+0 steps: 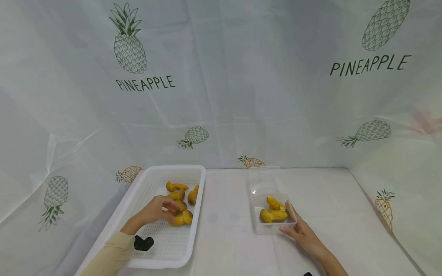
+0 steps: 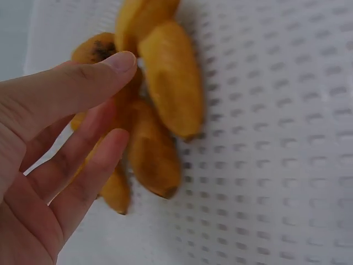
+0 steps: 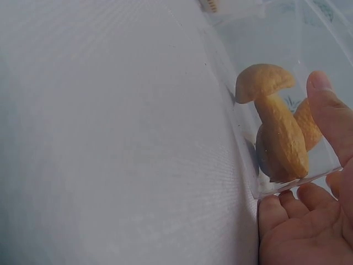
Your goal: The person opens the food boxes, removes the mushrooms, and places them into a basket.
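The left hand [image 1: 159, 211] hovers over a white perforated plastic basket [image 1: 155, 263], thumb and fingers apart, with nothing visibly pinched between them. Just to their right inside the basket lies a yellow mushroom-shaped piece [image 1: 187, 217], its long axis roughly left to right, stem toward this nearer hand. The right hand [image 1: 301, 232], well apart, curls its fingers round the right side of a clear plastic box [image 1: 267, 229] holding similar pieces [image 1: 277, 216].

- I see a white sheet [image 1: 235, 107] hanging behind the white table [image 1: 321, 199].
- Green pineapples [image 1: 130, 53] are drawn on the sheet, two with a word [image 1: 145, 83] underneath.
- Yellow pineapples [image 1: 384, 212] are down low.
- A blurry pink patch [image 1: 428, 122] is far right.
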The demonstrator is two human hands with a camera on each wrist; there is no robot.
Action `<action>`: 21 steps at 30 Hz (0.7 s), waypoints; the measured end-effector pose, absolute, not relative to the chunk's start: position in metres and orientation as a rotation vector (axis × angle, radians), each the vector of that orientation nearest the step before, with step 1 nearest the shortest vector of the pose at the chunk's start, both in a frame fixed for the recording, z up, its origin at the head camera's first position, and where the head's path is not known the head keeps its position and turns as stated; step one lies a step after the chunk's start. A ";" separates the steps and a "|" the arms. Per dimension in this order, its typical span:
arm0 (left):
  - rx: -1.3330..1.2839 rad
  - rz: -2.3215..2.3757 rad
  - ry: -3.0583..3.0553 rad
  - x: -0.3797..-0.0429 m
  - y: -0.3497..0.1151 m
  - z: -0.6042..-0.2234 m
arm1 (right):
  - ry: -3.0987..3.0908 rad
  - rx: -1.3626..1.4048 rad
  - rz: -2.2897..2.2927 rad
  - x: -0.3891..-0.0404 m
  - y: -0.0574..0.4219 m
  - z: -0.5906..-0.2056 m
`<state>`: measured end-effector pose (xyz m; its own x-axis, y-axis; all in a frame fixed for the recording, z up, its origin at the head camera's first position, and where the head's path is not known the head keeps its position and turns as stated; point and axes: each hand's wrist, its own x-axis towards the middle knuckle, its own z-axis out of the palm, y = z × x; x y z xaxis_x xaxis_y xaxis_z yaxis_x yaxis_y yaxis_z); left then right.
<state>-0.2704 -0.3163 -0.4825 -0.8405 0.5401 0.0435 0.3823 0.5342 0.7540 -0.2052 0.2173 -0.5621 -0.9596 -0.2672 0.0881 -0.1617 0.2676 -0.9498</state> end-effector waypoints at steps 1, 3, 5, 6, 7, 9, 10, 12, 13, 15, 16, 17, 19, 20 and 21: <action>0.777 1.199 2.585 -0.272 -0.316 -0.479 | 2.435 -0.412 -1.796 -0.205 0.217 -0.562; 0.782 1.226 2.594 -0.275 -0.315 -0.473 | 2.442 -0.415 -1.788 -0.205 0.217 -0.562; 0.790 1.270 2.593 -0.279 -0.313 -0.467 | 2.440 -0.418 -1.788 -0.205 0.217 -0.562; 0.787 1.290 2.593 -0.281 -0.311 -0.464 | 2.435 -0.418 -1.791 -0.205 0.217 -0.562; 0.788 1.307 2.593 -0.282 -0.309 -0.462 | 2.431 -0.421 -1.797 -0.205 0.217 -0.562; 0.796 1.337 2.596 -0.286 -0.303 -0.458 | 2.421 -0.429 -1.811 -0.205 0.217 -0.563; 0.798 1.344 2.599 -0.288 -0.299 -0.456 | 2.422 -0.439 -1.814 -0.205 0.217 -0.563; 0.786 1.373 2.588 -0.290 -0.291 -0.451 | 2.428 -0.454 -1.818 -0.205 0.218 -0.563; 0.784 1.388 2.577 -0.291 -0.286 -0.449 | 2.434 -0.461 -1.816 -0.205 0.218 -0.563; 0.786 1.430 2.543 -0.292 -0.276 -0.445 | 2.442 -0.465 -1.810 -0.205 0.218 -0.563; 0.779 1.449 2.527 -0.293 -0.270 -0.442 | 2.447 -0.462 -1.805 -0.205 0.218 -0.563; 0.772 1.469 2.512 -0.293 -0.265 -0.440 | 2.450 -0.456 -1.799 -0.205 0.218 -0.563; 0.765 1.494 2.495 -0.295 -0.253 -0.436 | 2.455 -0.446 -1.788 -0.205 0.218 -0.562; 0.756 1.507 2.487 -0.295 -0.248 -0.433 | 2.454 -0.442 -1.785 -0.205 0.218 -0.562; 0.753 1.519 2.480 -0.296 -0.243 -0.432 | 2.455 -0.441 -1.785 -0.205 0.217 -0.561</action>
<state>-0.2963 -0.2426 -0.4317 -0.8657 0.4808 0.1396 0.3428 0.3660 0.8652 -0.2052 0.2174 -0.5614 -0.9559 -0.2734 0.1072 -0.1863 0.2822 -0.9411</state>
